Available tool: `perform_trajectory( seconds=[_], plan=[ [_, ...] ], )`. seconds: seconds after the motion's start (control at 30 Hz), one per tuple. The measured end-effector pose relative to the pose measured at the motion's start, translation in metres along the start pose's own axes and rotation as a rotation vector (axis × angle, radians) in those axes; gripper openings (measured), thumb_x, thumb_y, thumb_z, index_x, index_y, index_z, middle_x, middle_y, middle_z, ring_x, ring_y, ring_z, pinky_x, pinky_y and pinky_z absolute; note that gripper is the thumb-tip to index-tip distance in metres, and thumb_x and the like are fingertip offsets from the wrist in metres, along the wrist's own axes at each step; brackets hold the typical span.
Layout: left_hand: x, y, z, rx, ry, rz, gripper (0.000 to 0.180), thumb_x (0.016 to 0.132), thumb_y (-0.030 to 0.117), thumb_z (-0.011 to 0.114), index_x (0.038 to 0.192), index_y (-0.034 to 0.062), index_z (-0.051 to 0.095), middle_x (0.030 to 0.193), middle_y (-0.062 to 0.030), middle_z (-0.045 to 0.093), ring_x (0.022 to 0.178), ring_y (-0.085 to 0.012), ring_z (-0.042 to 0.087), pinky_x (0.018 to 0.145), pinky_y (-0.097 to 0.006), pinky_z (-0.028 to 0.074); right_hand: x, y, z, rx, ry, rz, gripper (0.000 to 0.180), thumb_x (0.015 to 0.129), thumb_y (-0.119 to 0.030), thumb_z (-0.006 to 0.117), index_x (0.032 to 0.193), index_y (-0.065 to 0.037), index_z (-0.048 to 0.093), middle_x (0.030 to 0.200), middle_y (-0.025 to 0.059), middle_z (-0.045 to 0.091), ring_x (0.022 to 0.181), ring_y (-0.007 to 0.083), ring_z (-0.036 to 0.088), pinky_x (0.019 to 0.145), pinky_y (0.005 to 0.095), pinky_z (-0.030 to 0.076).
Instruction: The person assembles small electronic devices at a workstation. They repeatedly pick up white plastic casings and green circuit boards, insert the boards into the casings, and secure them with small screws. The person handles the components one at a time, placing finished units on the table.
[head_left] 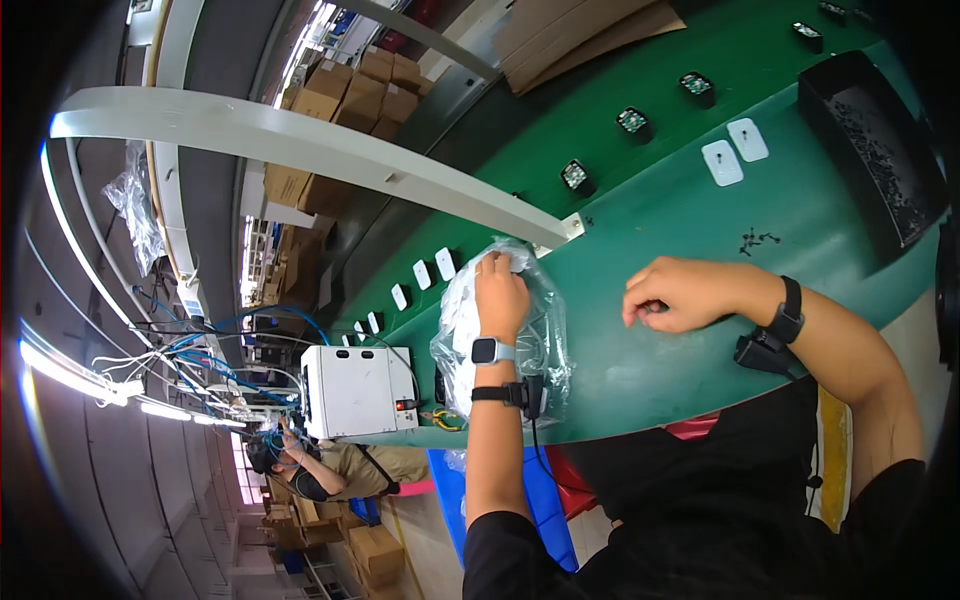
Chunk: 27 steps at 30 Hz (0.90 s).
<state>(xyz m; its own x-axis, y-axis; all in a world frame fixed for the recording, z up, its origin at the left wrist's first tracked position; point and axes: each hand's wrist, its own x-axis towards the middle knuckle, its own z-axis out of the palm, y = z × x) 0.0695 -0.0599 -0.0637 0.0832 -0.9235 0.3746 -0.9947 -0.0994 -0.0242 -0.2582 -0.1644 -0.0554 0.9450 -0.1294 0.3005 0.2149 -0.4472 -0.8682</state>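
Observation:
My left hand [502, 298] reaches into a clear plastic bag [545, 345] that holds white flat pieces [462, 318]. Its fingers are bent together, and their tips are hidden among the bag's contents. Over the green table, my right hand [680, 295] is closed, fingers curled toward the thumb. A dark spot shows between them, too small to name. Beyond that hand lies a small cluster of black screws [758, 240]. Two white rounded plates [722, 163] with dark centres lie farther off, near a black bin [865, 150] of small black parts.
Several black square units [577, 177] and more white plates [422, 275] stand along the green conveyor [530, 150]. A pale metal post [330, 140] slants down to the table edge. To the left are a white machine box [360, 392], yellow-handled pliers [445, 420] and another person [335, 470].

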Motion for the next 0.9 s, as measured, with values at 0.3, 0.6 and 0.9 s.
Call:
perform_trajectory(
  seconds=[0.3, 0.6, 0.9],
  plan=[
    [-0.014, 0.042, -0.045, 0.056, -0.039, -0.129, 0.014, 0.08, 0.01, 0.066, 0.086, -0.0031, 0.064, 0.083, -0.0235, 0.065, 0.079, -0.0433, 0.063, 0.069, -0.049, 0.051, -0.046, -0.061, -0.091, -0.281, 0.418, 0.007, 0.016, 0.079, -0.005, 0.061, 0.092, -0.001, 0.07, 0.083, 0.0102, 0.067, 0.071, 0.0213, 0.061, 0.064, 0.0337, 0.049],
    [0.0, 0.191, -0.06, -1.794, -0.074, -0.386, 0.035, 0.088, -0.004, 0.061, 0.123, -0.0017, 0.055, 0.103, -0.0139, 0.063, 0.088, -0.0274, 0.069, 0.078, -0.04, 0.062, -0.14, -0.036, -0.075, -0.6, 0.472, 0.475, 0.015, 0.077, -0.001, 0.062, 0.091, 0.002, 0.069, 0.086, 0.0149, 0.066, 0.079, 0.0287, 0.067, 0.072, 0.0372, 0.054],
    [0.023, 0.192, 0.005, -1.932, -0.044, -0.475, 0.035, 0.095, 0.003, 0.057, 0.128, -0.0037, 0.053, 0.097, -0.0119, 0.065, 0.072, -0.0182, 0.064, 0.063, -0.03, 0.052, -0.133, -0.035, -0.057, -0.516, 0.573, 0.587, 0.012, 0.078, -0.004, 0.066, 0.086, 0.003, 0.07, 0.08, 0.0143, 0.066, 0.077, 0.0264, 0.067, 0.072, 0.0342, 0.054]
  ],
)
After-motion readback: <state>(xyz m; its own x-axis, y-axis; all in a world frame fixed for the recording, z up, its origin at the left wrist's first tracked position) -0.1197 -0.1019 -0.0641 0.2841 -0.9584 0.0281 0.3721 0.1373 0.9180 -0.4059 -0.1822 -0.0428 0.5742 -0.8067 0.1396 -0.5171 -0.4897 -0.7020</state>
